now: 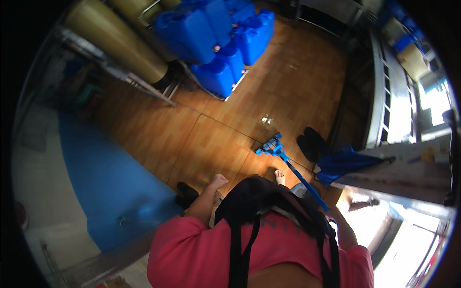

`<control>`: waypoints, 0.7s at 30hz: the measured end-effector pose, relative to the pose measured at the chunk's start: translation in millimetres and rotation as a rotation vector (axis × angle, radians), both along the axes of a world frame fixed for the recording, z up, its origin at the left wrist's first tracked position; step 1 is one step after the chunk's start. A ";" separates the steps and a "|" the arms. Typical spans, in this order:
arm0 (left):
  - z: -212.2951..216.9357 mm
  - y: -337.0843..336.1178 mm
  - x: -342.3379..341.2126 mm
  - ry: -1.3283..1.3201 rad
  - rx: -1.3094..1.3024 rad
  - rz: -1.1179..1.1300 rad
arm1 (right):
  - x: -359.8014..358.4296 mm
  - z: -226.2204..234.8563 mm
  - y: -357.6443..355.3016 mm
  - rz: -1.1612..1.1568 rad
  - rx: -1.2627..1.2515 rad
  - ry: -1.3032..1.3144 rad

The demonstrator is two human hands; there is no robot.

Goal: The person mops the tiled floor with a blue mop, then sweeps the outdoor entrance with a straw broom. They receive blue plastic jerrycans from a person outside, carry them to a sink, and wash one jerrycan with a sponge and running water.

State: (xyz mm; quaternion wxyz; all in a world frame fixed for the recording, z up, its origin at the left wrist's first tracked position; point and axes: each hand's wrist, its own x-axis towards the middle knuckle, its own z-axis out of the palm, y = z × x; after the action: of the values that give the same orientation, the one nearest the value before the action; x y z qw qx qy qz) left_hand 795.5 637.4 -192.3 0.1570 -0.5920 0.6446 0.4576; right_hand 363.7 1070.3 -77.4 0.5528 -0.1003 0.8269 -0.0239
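A blue long-handled mop [302,180] slants across the floor in front of me, its small blue head [272,145] resting on the wood-look tiles. My right hand [334,214] is closed around the upper end of its handle, and the fingers are partly hidden. On the other side, my left hand [219,181] hangs over the floor, fingers curled in, with nothing visible in it. My bare foot [279,175] shows beyond the dark apron [259,197], left of the handle.
Blue plastic jerrycans [213,77] are stacked ahead, beside tall tan cylinders [115,41] on a metal frame. Dark shoes [311,143] stand right of the mop head. A blue sheet [105,177] spreads at left. Blue cloth [348,165] hangs at the counter on the right.
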 end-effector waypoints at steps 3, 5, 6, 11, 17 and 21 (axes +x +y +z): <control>-3.4 14.8 21.5 0.159 -0.057 0.150 | -34.4 -5.8 16.9 0.323 0.088 0.391; -5.6 30.3 39.2 0.085 -0.089 0.095 | -60.5 -10.3 14.3 0.411 -0.011 0.419; -5.3 38.5 47.9 0.031 -0.092 0.059 | -72.9 -11.8 7.9 0.388 -0.008 0.329; 23.1 94.8 65.8 -0.061 -0.182 0.048 | -96.1 -36.7 -98.0 0.626 -0.392 0.435; 82.4 97.8 40.9 -0.018 -0.403 0.218 | -7.7 -71.3 -324.3 0.538 -0.274 0.135; 108.1 64.1 37.1 0.020 -0.472 0.371 | 68.3 -71.7 -467.6 0.516 -0.317 0.113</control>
State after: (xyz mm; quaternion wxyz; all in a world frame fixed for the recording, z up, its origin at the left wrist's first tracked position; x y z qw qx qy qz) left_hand 832.6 701.5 -84.2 -0.0778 -0.7154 0.6154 0.3216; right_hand 432.0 602.7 -149.1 0.4712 -0.3930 0.7896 -0.0060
